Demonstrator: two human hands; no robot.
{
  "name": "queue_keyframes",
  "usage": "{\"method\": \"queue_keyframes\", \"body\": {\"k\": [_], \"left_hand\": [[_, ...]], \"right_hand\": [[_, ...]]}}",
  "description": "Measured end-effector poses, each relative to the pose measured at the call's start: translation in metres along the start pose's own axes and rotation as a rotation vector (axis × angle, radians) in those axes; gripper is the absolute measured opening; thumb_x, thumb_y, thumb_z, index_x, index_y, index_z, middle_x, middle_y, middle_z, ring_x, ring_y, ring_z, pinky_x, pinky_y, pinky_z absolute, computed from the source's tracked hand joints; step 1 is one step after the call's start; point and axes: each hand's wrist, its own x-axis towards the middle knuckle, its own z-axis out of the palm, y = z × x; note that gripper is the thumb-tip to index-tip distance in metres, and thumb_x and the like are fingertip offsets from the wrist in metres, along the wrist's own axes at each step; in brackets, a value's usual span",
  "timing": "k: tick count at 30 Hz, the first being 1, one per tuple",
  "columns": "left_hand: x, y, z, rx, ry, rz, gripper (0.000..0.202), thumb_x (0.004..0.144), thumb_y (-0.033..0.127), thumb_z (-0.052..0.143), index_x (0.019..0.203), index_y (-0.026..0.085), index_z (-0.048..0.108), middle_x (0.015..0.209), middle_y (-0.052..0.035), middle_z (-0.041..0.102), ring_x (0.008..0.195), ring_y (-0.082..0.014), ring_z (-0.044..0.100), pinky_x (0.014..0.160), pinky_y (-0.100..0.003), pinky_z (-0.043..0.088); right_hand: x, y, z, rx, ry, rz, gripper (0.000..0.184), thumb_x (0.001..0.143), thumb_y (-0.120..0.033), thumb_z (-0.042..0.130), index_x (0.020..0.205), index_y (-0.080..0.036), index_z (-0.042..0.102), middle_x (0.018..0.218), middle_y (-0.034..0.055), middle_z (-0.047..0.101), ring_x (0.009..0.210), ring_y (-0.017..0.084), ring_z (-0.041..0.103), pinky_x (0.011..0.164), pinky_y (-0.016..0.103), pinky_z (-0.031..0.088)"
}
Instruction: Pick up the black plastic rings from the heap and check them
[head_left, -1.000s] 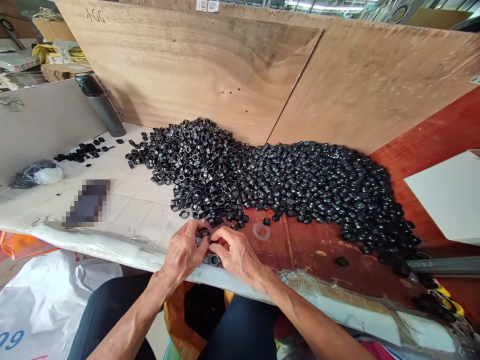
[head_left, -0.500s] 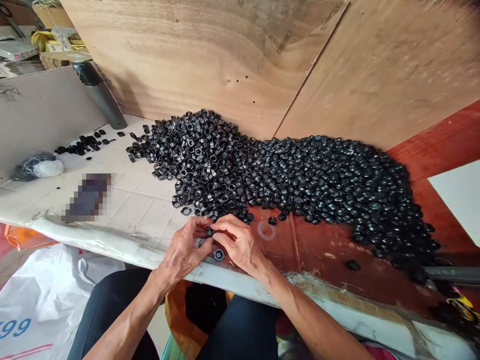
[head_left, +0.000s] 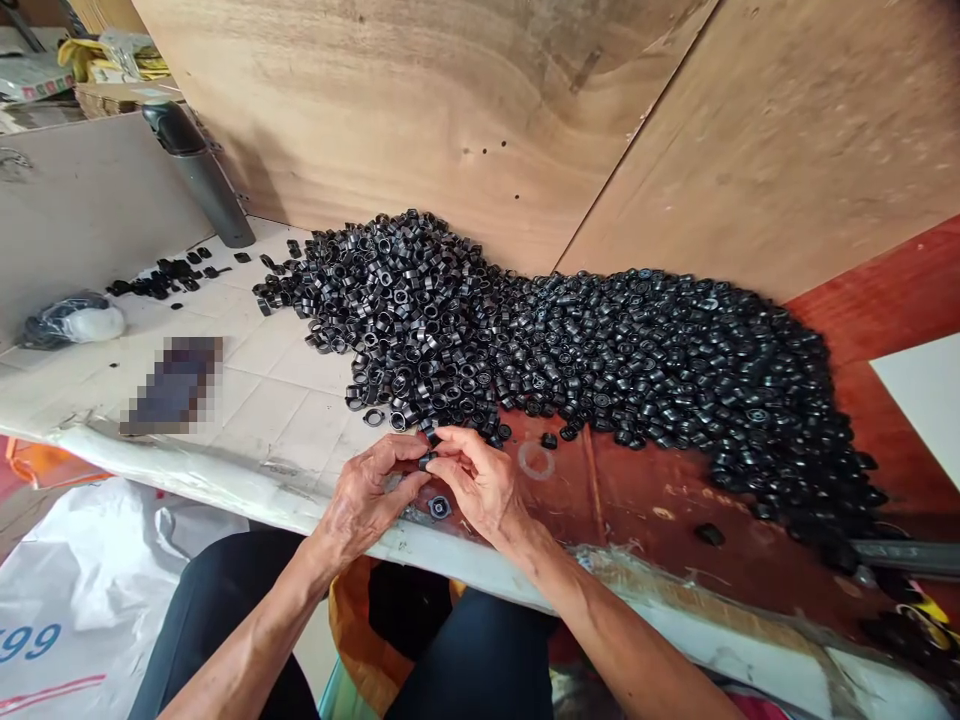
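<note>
The two hands worked on the near side of the heap (head_left: 570,350) of black parts, and their fingertips almost met. The left hand (head_left: 375,487) had its thumb and index finger bent towards each other, and between them it pinched a small black piece (head_left: 427,461). The right hand (head_left: 478,483) pinched the same piece from the other side, its fingers curled and close together. The fingers covered much of this piece, so its full shape could not be told; what showed was dark and short. Below it, farther from the heap, a round grey fitting (head_left: 439,507) sat near the edge of the tabletop (head_left: 292,430), with a lighter centre.

Nearer to the person than the heap, under the edge, an orange sack (head_left: 351,620) stood with its mouth open; its inside was very dark, and I could not tell the contents. To the left of it lay a white sack (head_left: 82,590) with blue digits.

The heap itself had open, shiny black rings in its left part and more closed, cap-like pieces in its right part. Left of the heap were scattered black pieces (head_left: 169,278) and a dark cylinder (head_left: 202,180); behind it stood a plywood board (head_left: 390,110).
</note>
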Motion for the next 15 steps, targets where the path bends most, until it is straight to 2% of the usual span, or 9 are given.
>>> {"method": "queue_keyframes", "body": {"k": [3,8,11,13,15], "left_hand": [[-0.0005,-0.0015,-0.0005,0.011,-0.028,0.024,0.016,0.098,0.024,0.067,0.113,0.021,0.071,0.115,-0.0083,0.079,0.113,-0.0227,0.075,0.098,-0.039,0.064],[-0.0024,-0.0028,0.0022,-0.025,-0.020,0.017,0.016,0.099,0.026,0.069,0.114,0.022,0.070,0.115,-0.0074,0.077,0.109,-0.0215,0.076,0.096,-0.037,0.065],[-0.0029,-0.0033,0.0027,-0.026,-0.008,0.025,0.015,0.100,0.027,0.068,0.114,0.022,0.070,0.115,-0.0075,0.076,0.107,-0.0212,0.076,0.093,-0.036,0.066],[-0.0031,-0.0034,0.0020,-0.001,-0.010,0.043,0.014,0.100,0.027,0.067,0.114,0.022,0.070,0.114,-0.0078,0.077,0.108,-0.0216,0.075,0.093,-0.037,0.066],[-0.0035,-0.0034,0.0010,0.006,-0.032,0.035,0.015,0.101,0.027,0.066,0.114,0.022,0.070,0.114,-0.0081,0.076,0.107,-0.0216,0.075,0.093,-0.037,0.066]], "right_hand": [[-0.0036,0.0033,0.0021,-0.064,-0.008,-0.001,0.027,0.102,-0.035,0.061,0.126,-0.022,0.063,0.092,0.0044,0.077,0.070,0.017,0.071,0.070,0.028,0.058],[-0.0042,-0.0033,-0.0040,-0.187,-0.056,-0.125,0.018,0.101,-0.031,0.056,0.112,-0.021,0.067,0.088,0.0051,0.075,0.072,0.018,0.069,0.072,0.028,0.055],[-0.0032,-0.0048,-0.0063,-0.207,-0.102,-0.124,0.018,0.102,-0.028,0.054,0.108,-0.021,0.069,0.083,0.0041,0.074,0.070,0.018,0.067,0.070,0.028,0.053],[-0.0029,-0.0022,-0.0052,-0.236,-0.113,-0.093,0.022,0.104,-0.031,0.053,0.097,-0.021,0.071,0.076,0.0030,0.072,0.064,0.016,0.063,0.066,0.027,0.049],[-0.0028,0.0016,-0.0032,-0.274,-0.116,-0.070,0.033,0.106,-0.036,0.051,0.083,-0.021,0.070,0.069,0.0020,0.067,0.060,0.015,0.059,0.063,0.026,0.045]]}}
